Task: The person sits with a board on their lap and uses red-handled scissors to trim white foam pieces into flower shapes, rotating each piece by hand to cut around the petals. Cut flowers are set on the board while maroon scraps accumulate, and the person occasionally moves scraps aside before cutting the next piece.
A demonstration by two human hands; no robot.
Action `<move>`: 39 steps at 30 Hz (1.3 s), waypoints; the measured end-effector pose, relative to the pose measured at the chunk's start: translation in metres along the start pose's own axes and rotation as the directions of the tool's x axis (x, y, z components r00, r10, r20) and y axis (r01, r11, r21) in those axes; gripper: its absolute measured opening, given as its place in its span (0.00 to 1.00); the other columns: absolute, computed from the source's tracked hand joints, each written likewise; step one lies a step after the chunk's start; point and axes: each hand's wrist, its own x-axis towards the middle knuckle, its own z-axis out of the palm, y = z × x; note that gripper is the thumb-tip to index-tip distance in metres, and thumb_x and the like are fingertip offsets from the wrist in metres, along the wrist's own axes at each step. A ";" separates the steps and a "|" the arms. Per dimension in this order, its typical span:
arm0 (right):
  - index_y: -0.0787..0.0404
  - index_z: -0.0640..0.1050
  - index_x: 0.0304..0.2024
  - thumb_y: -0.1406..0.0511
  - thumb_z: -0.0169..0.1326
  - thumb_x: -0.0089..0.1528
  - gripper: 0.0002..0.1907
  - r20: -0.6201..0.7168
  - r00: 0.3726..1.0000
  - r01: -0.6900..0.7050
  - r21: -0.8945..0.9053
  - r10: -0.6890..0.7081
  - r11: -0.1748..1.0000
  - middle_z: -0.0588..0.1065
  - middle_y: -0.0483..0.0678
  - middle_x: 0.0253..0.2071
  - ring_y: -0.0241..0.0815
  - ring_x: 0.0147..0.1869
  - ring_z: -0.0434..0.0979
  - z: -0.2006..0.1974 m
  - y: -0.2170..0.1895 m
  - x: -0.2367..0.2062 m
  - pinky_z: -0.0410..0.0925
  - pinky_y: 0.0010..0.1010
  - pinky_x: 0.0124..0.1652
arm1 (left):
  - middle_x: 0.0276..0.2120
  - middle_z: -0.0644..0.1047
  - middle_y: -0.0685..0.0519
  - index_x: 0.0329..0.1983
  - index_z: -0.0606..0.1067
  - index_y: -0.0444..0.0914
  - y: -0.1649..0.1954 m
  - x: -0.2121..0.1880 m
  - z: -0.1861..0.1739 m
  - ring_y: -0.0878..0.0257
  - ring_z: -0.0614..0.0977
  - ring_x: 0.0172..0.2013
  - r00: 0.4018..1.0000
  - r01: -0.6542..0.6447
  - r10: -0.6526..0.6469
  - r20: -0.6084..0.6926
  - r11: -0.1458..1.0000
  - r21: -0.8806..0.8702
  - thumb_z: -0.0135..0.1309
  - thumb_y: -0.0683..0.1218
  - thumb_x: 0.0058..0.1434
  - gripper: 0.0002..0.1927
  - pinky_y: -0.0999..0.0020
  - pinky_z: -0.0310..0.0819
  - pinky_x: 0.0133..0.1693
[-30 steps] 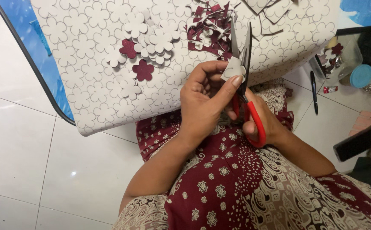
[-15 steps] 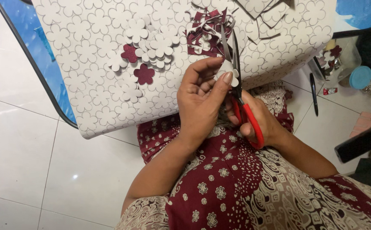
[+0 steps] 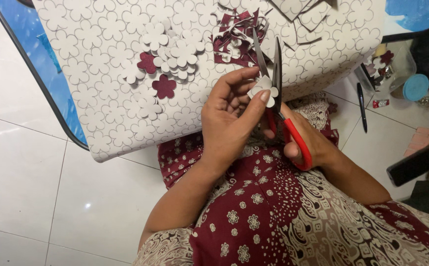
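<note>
Closest to us, our lap is covered by a maroon and cream patterned cloth. Just above it our left hand pinches a small white flower-shaped foam cutout between thumb and fingertips, the fingers closed on its edge. Our right hand is largely hidden behind the left, yet we see it wrapped through the red handles of a pair of steel-bladed scissors, gripping them; the blades stand parted, touching the cutout.

We judge the cutout to be very light, thin and a little bendy, likely to crease or tear if squeezed hard, so we hold it by the petals away from the blades and turn it gently.

Beyond the hands lies a large white sheet printed with flower outlines, draped over a blue board. On it rests a heap of finished white flower pieces, with two dark red flower pieces among them, and farther up a tangle of dark red offcuts. Far right on the tiled floor stand a black pen and a clear tub with a blue lid.
</note>
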 end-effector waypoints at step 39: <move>0.54 0.67 0.32 0.20 0.39 0.48 0.47 0.101 0.993 -0.056 -0.078 0.064 0.995 0.65 0.36 0.19 0.30 0.22 0.65 -0.018 0.007 -0.015 0.60 0.26 0.24 | 0.44 0.80 0.52 0.65 0.71 0.33 0.017 0.004 -0.024 0.73 0.79 0.43 0.997 -0.056 0.065 -0.046 0.981 0.187 0.59 0.36 0.69 0.21 0.80 0.76 0.44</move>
